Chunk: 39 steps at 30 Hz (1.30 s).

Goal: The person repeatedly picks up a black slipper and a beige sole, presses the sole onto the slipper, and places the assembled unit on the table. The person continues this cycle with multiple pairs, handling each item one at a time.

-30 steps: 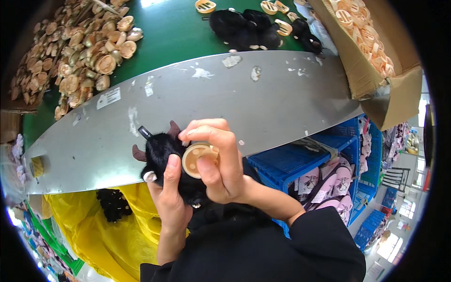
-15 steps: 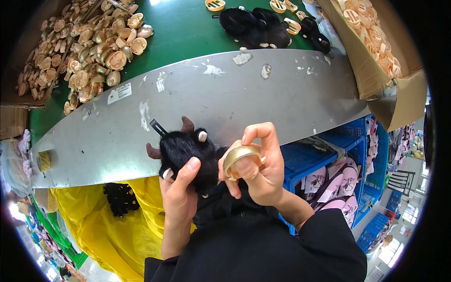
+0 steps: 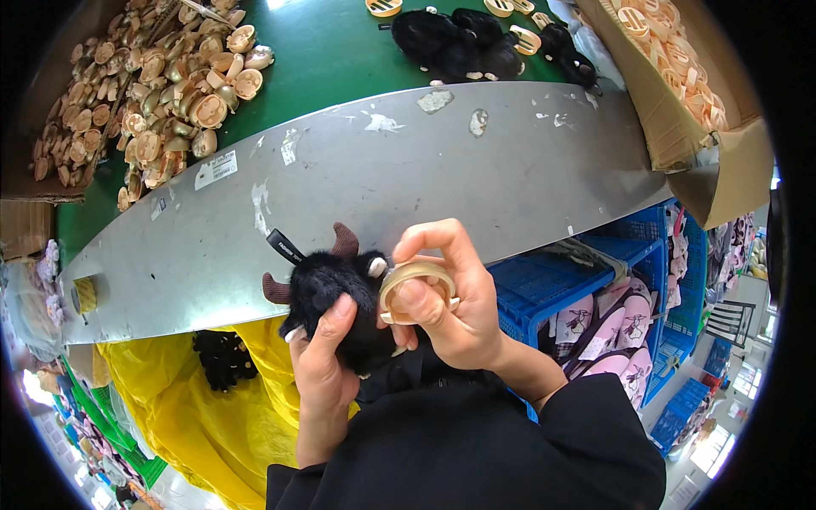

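Left hand (image 3: 321, 357) grips black plush toy (image 3: 340, 293) (brown horns); right hand (image 3: 450, 297) pinches beige ring (image 3: 414, 280).

A toy factory's assembly line. A green belt (image 3: 340, 51) runs along the far side of a grey metal bench (image 3: 476, 178), heaped with tan plastic parts (image 3: 144, 102) at far left and black plush pieces (image 3: 476, 42). Blue crates (image 3: 561, 280) of stock stand at right, yellow bags (image 3: 195, 399) at near left.

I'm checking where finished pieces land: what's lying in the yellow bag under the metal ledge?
Inside the yellow bag lies a black furry toy. Whatever is deeper in the bag is hidden by its folds and the left hand.
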### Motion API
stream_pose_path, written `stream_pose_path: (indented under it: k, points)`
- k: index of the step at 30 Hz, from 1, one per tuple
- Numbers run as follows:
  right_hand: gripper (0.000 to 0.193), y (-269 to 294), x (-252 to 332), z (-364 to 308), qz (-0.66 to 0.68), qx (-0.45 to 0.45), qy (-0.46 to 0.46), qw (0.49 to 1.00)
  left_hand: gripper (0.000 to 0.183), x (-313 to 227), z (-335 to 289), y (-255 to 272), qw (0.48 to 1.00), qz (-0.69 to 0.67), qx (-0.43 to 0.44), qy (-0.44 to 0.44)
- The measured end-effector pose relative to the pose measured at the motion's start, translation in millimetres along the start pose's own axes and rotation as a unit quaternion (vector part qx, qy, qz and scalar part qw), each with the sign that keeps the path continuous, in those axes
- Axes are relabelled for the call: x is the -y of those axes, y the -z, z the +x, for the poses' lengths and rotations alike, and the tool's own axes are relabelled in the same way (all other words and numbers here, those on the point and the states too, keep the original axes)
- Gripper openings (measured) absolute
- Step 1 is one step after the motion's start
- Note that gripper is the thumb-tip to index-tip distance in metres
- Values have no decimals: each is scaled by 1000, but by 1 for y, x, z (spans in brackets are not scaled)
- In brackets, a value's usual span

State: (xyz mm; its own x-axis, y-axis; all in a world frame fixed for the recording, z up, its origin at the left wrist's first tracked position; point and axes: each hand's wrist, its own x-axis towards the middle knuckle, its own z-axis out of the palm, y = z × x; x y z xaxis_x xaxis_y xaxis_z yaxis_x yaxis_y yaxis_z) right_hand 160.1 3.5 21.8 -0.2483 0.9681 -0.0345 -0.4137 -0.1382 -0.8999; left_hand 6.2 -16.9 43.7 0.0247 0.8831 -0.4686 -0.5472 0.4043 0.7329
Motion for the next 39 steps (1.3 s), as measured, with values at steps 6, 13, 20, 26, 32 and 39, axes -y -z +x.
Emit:
stream_pose_path:
  k: [6, 13, 20, 26, 32, 39]
  points:
    - [25, 4, -1, 2, -63, 31, 26, 997, 42, 1, -3, -1, 1000, -15, -19, 1]
    - [24, -2, -7, -1, -52, 3, 62, 997, 47, 5, -2, 6, 999, 7, 32, -23]
    - [26, 0, -4, -1, -133, 13, 97, 986, 41, 12, -3, 12, 998, -17, -5, -54]
    - [26, 1, -3, 0, -230, 15, 159, 960, 35, 14, -2, 13, 997, -24, -11, -68]
    - [25, 0, -10, 0, -287, 4, 227, 931, 36, 16, -2, 11, 994, -2, 2, -109]
    - [25, 2, -12, 1, -264, 4, 229, 937, 39, 17, 0, 12, 994, 5, 16, -107]
